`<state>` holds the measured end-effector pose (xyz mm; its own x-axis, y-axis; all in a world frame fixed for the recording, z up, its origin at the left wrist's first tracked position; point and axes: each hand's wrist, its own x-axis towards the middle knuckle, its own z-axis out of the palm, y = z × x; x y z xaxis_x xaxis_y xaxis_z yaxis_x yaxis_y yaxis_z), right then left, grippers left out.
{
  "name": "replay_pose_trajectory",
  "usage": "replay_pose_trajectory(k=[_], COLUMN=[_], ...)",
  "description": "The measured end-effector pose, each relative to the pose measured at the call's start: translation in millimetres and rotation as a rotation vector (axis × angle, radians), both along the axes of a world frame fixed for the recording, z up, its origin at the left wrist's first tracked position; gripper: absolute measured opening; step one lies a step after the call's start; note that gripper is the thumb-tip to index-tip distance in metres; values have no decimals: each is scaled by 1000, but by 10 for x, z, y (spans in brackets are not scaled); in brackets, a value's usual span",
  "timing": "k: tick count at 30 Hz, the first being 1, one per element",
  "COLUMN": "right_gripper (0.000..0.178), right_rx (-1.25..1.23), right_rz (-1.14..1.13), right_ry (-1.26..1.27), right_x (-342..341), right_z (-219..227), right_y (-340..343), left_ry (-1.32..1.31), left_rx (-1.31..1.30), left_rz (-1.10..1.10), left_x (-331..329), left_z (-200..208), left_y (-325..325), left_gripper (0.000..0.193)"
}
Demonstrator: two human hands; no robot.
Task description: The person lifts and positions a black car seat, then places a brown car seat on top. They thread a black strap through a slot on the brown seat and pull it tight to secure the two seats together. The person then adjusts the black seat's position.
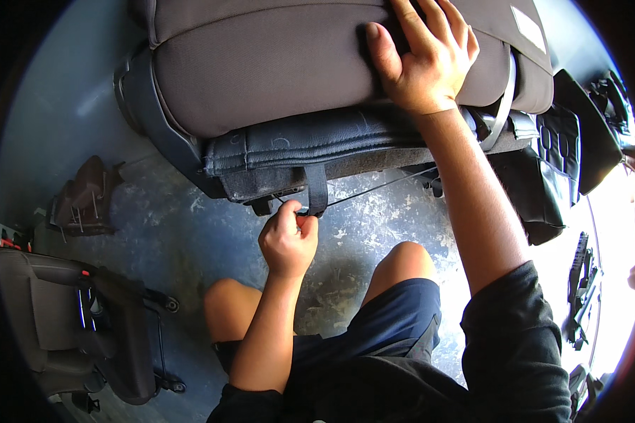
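Observation:
A car seat with a brown-grey fabric cushion (261,77) is in front of me. Below the fabric, a black leather-like cover (296,137) with stitched seams runs along its near edge. From that edge a black strap (317,185) hangs down. My left hand (287,240) is closed at the strap's lower end, pinching it between thumb and fingers. A thin dark cord (381,186) stretches away to the right from there. My right hand (430,60) lies spread on top of the fabric cushion, with nothing in it.
Another car seat (56,317) lies at the lower left, with metal brackets on the floor. Headrests (88,197) stand by the left wall. Black seat covers (543,183) are piled at the right; dark metal parts (582,289) lie farther down in bright light.

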<state>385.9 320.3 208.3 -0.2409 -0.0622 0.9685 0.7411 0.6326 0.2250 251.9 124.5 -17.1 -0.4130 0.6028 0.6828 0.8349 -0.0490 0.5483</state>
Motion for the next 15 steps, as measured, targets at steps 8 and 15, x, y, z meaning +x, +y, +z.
replay_pose_trajectory(k=[8,15], right_gripper=[51,51], right_rx=[20,28], right_rz=[14,16], right_ry=[-1,14], right_x=[5,5], right_z=[-9,-21], right_y=[54,73], left_ry=[-153,-154], left_rx=[-87,-204], left_rz=[13,-56], left_x=[14,8], left_z=[-105,-31], left_y=[80,59], left_gripper=[7,13])
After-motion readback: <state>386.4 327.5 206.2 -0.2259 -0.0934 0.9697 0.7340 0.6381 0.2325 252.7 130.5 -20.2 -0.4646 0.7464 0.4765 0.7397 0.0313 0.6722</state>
